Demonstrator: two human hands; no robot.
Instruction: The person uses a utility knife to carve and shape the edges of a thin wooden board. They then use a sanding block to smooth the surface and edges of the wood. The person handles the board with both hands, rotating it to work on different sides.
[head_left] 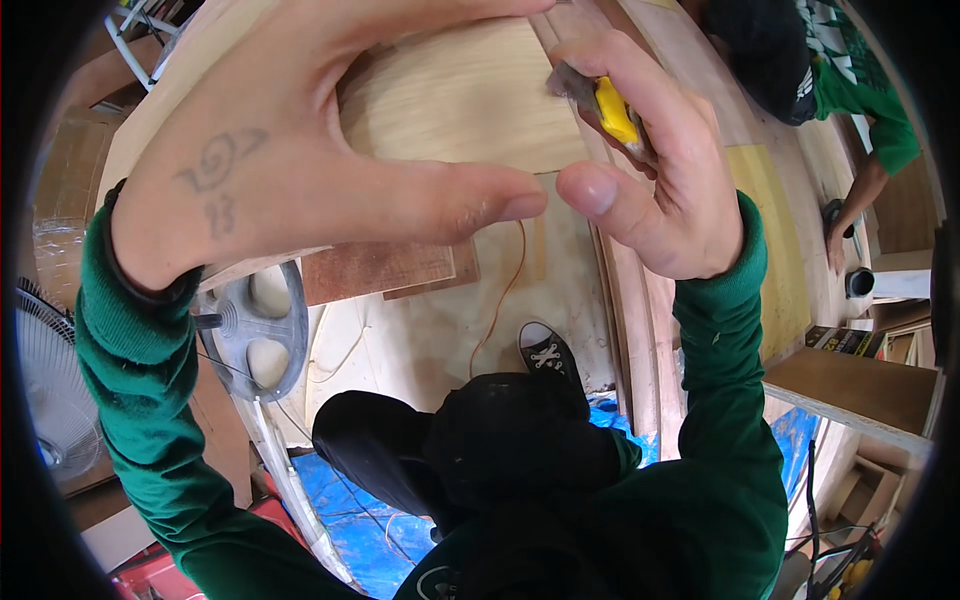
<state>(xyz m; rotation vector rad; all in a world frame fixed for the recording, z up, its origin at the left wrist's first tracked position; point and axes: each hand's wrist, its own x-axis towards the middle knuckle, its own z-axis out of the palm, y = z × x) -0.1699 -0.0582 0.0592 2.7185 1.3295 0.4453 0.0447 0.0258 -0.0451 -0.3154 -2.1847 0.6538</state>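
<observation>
My left hand (pixel 300 140) is spread flat against a light plywood panel (pixel 470 100), thumb stretched out to the right along its lower edge. My right hand (pixel 650 170) holds a yellow utility knife (pixel 612 108) with a grey tip, its blade end touching the panel's right edge. The right thumb nearly meets the left thumb tip. Both arms wear green sleeves. Below them I see my black trousers and a black sneaker (pixel 548 355) with white laces.
Another person in a green shirt (pixel 850 80) works at the upper right. A grey spool wheel (pixel 255 330) sits lower left, a fan (pixel 50 390) at the far left. An orange cord (pixel 500 300) runs across the floor. Long wooden boards (pixel 630 330) lean right; blue tarp (pixel 350 510) lies below.
</observation>
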